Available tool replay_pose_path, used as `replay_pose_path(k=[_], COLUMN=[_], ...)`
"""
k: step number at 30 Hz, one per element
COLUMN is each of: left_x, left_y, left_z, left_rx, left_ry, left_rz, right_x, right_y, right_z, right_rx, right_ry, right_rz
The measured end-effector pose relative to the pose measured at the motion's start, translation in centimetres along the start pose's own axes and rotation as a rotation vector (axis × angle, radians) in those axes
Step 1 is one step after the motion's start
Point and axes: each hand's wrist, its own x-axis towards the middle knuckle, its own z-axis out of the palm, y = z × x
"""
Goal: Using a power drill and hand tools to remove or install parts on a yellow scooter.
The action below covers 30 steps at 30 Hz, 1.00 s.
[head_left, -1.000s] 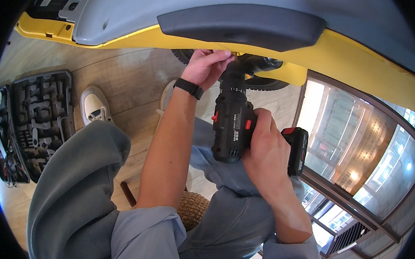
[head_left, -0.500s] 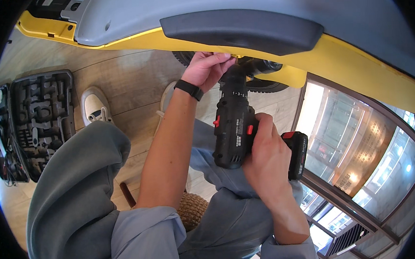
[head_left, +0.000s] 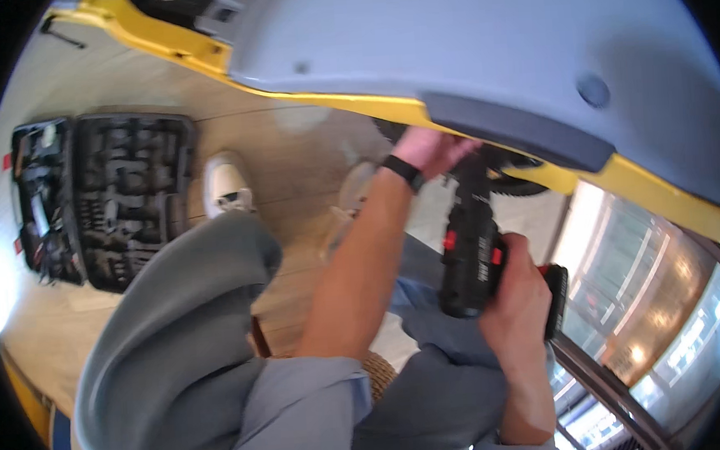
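My right hand (head_left: 516, 302) is wrapped round the grip of a black cordless drill (head_left: 467, 260) with red switches and a battery pack (head_left: 555, 302) at the grip's end. The drill's front end points away from me, under the yellow edge (head_left: 344, 102) of a large grey and yellow body. Beside the drill's front end, my left hand (head_left: 430, 151) is closed, its fingertips partly tucked beneath that edge. Whatever those fingers hold is hidden and blurred. A dark wheel (head_left: 518, 185) shows just past the drill tip.
On the wooden floor at the left lies an opened black tool case (head_left: 132, 198) with moulded slots and several tools. A dark grey bumper strip (head_left: 519, 133) runs along the body above my hands. Glass panels (head_left: 652, 289) in dark frames stand at the right.
The view has shifted and tilted, so the body, case and both hands sit farther right and lower in it. The drill is still in my right hand, its tip still beside my left fingers.
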Motion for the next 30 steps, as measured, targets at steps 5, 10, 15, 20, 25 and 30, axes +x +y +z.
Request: replay_pose_path(k=[5,10,15,20,25,30], left_x=[-1.6,-1.7,0.9,1.1,1.6,2.3], left_y=[2.8,3.5,2.0,3.5,4.0,4.0], left_z=[2.4,2.9,1.4,0.4,0.3,-0.3], left_rx=[0.114,-0.074,-0.108,-0.077,-0.068,-0.059], left_ry=[0.091,0.324,0.307,0.28,0.252,0.235], left_rz=[-0.264,-0.31,-0.264,-0.235,-0.238,-0.247], right_x=[-0.6,-1.2,-1.8,-2.3,-2.3,-2.3], right_y=[-0.5,-0.8,-1.4,-2.0,-2.3,-1.9], right_z=[0.0,-0.3,-1.3,-2.1,-2.7,-2.6], right_rx=[0.018,0.081,0.126,0.252,0.284,0.274], right_ry=[0.03,0.036,0.059,-0.002,-0.008,-0.029], right_rz=[-0.011,-0.021,-0.074,-0.075,-0.061,-0.047])
